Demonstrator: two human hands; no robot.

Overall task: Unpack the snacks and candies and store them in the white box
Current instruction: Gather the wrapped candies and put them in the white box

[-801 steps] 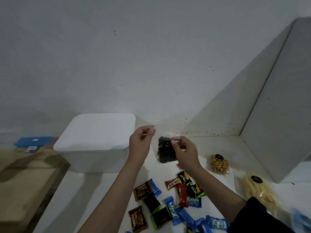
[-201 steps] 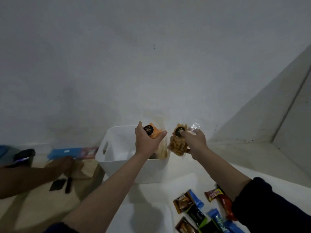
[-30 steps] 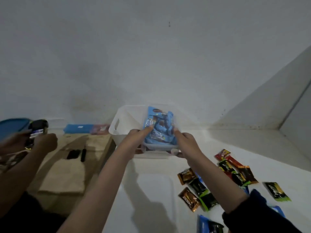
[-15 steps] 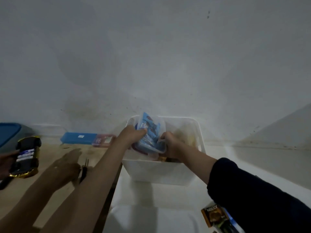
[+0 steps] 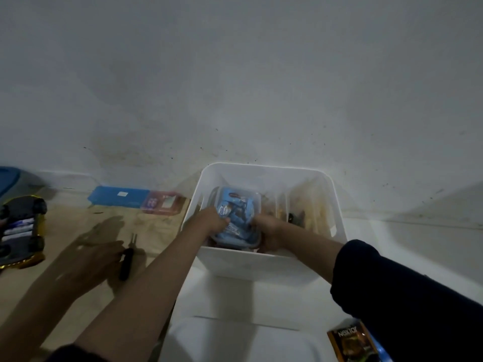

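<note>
Inside the white box point(image 5: 264, 265), at its left part, lies a clear container point(image 5: 236, 218) full of blue snack packs. Between both hands it is held: the left hand point(image 5: 213, 219) grips its left edge, the right hand point(image 5: 269, 229) grips its right edge, fingers curled around it.

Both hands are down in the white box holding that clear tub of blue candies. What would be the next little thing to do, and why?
Probably let go and lift both hands out. The clear tub sits low inside the white box, gripped by the left hand and right hand, so it seems about placed. A brown snack packet waits outside.
</note>
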